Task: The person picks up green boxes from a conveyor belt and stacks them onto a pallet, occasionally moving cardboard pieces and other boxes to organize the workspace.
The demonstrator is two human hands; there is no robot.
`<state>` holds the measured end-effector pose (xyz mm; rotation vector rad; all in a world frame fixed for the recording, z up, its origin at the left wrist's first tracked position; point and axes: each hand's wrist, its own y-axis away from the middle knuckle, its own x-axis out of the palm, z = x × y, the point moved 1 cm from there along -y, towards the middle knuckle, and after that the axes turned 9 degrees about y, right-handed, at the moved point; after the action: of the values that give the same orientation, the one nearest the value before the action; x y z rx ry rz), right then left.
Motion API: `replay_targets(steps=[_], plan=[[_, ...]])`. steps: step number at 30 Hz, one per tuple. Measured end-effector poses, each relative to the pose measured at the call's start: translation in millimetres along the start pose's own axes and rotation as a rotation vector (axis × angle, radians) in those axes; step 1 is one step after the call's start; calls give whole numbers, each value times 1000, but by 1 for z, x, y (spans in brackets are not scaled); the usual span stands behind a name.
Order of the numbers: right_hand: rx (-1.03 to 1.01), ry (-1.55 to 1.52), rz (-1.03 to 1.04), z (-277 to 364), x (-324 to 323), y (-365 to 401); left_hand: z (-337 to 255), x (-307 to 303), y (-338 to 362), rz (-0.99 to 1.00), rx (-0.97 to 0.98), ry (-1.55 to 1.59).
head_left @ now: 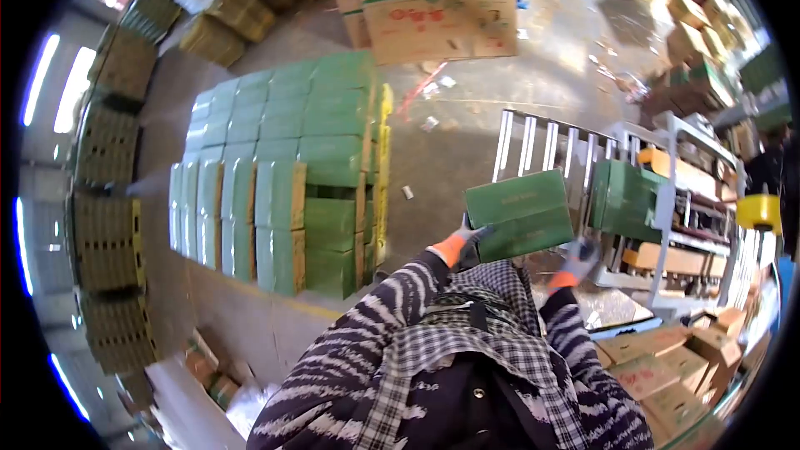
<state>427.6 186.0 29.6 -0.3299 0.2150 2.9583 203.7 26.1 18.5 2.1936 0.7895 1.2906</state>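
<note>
A green carton (518,215) is in front of me, slightly turned, overlapping the near end of the roller conveyor in this view. My left hand (470,242), in a grey glove with an orange cuff, grips its left side, thumb over the top edge. Close by the carton's lower right corner is my right hand (582,258), gloved the same way; motion smears its fingers. Another green carton (627,198) sits on the conveyor line to the right, partly inside a metal-framed machine (664,200).
Green cartons are stacked (279,137) in a block to my left, with a yellow edge (384,175) along its right side. The roller conveyor (546,146) runs to the right. Brown cardboard boxes (667,367) crowd the lower right. Large cardboard (437,12) stands ahead; litter (429,123) lies on the floor.
</note>
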Motion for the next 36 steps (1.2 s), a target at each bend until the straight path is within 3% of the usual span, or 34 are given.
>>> replay_targets(steps=[1,3,4,6,7,9,11,14,15,18,21,22,23,24,25,26,30,32,36], plan=[[223,-34,-25,-30,-23,-37,2,10,9,-56,8,206],[452,-227,109,-50,-40,-75,5,-5,10,-102,43,310],[458,-393,276,-47,-38,-86,1,-5,14,-107,75,281],[689,-533,308,-66,-27,-120,2,-15,26,-128,122,271],[449,-389,417,-83,-22,-133,3,-24,28,-130,184,284],[206,-242,542,-69,-2,-122,-11,-33,46,-145,260,311],[756,-487,317,-50,12,-114,-27,-48,71,-205,196,265],[592,-533,398,-48,32,-90,-18,-104,97,-210,237,297],[698,-407,292,-27,41,-64,-17,-114,118,-244,249,294],[626,-378,539,-28,60,-11,-1,-165,162,-339,299,294],[666,-449,758,-10,103,69,0,-194,224,-435,305,379],[678,-289,716,6,119,105,-1,-200,245,-448,334,406],[791,-296,811,7,135,133,0,-206,262,-454,338,422],[668,-235,904,17,152,165,2,-213,276,-491,366,446],[846,-234,1002,11,166,186,5,-223,290,-527,395,468],[720,-99,942,1,180,207,13,-237,302,-528,403,479],[555,125,1142,2,237,289,57,-301,334,-656,413,588],[590,300,1169,8,262,331,69,-330,344,-676,428,648],[624,303,1244,-33,318,375,60,-375,348,-697,419,748]])
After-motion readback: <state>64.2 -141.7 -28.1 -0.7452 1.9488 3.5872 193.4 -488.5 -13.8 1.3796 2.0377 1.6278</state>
